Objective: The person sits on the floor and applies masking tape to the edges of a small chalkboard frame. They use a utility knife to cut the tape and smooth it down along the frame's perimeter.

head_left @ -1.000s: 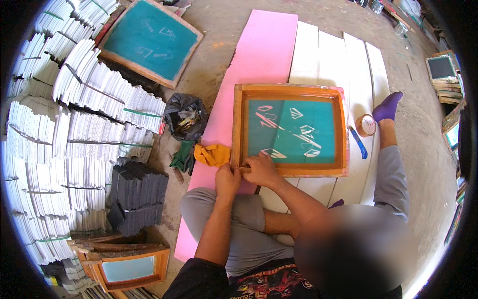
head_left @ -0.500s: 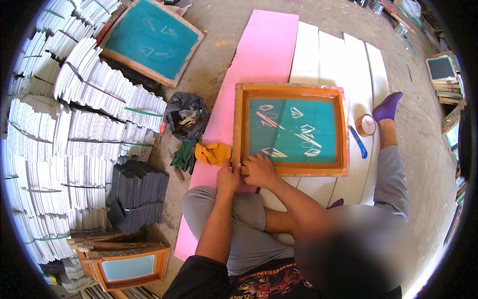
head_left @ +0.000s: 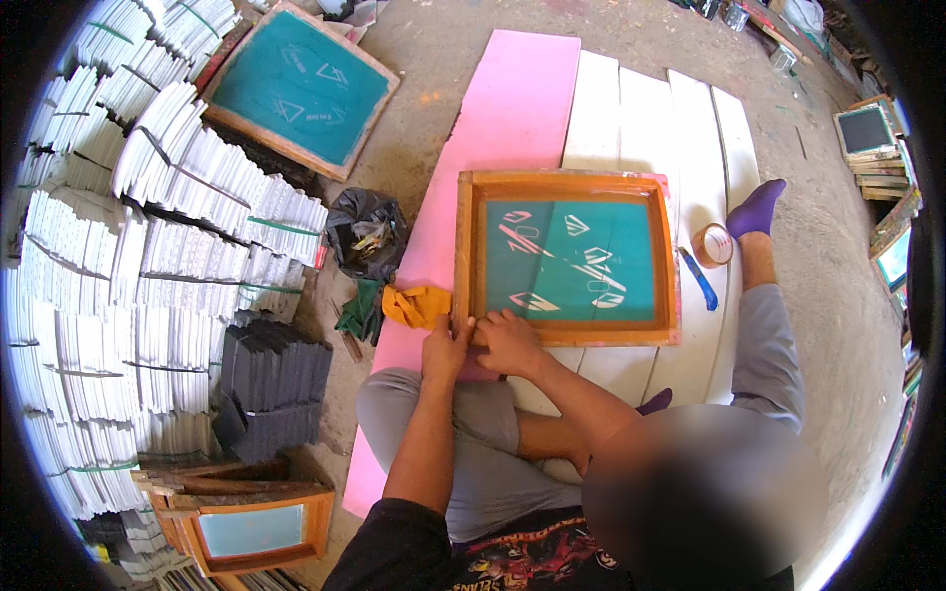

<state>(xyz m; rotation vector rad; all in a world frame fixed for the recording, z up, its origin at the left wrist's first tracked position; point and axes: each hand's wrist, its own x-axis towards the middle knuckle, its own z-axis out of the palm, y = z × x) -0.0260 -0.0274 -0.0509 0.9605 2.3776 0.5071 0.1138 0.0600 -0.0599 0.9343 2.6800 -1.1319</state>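
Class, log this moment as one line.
left hand: wooden frame, near-left corner | right hand: on its near edge | left side: yellow cloth | right side: blue cutter

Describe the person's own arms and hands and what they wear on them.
The left hand and right hand are ungloved, and both forearms are bare, with no watch or bracelet visible. A plain black sleeve ends near the left elbow; the right sleeve is hidden by the blurred area.

the frame [head_left: 591, 333] is wood (faintly glossy), its mesh [head_left: 567, 261] smooth.
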